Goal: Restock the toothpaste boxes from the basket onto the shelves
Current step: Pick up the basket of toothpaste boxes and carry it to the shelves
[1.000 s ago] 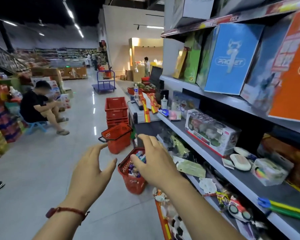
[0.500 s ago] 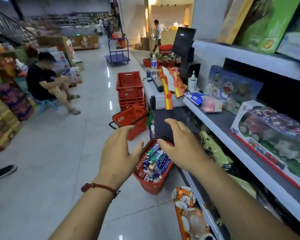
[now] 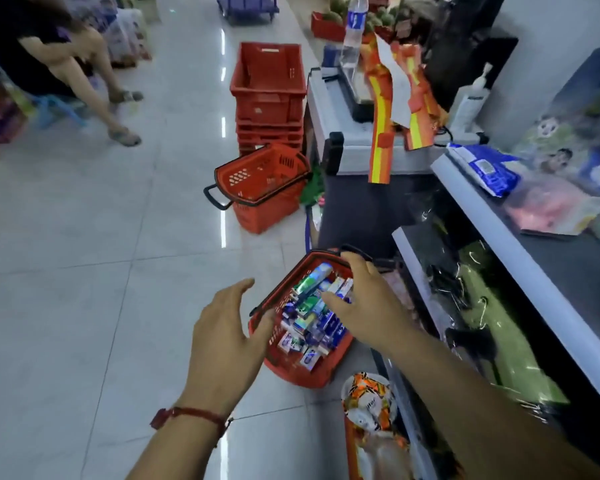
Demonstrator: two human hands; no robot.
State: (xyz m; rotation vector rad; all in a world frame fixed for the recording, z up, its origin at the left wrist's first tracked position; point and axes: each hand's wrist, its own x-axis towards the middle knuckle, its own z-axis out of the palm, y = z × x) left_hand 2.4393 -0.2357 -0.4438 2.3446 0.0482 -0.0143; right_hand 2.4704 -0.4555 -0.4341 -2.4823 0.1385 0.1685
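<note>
The red basket (image 3: 298,372) stood on the floor just beside the lower shelves (image 3: 413,268), which kept the toothpaste boxes (image 3: 309,317) within reach. All the boxes lay inside it. The left hand (image 3: 227,336) hovered at the basket's left rim and the right hand (image 3: 364,306) above the boxes. Both were spread open and held nothing, probably positioned to grasp.

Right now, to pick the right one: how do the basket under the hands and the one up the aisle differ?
The near basket holds toothpaste boxes and stands on the floor; the far basket looks empty and lies tilted on another basket. Both are red.
</note>
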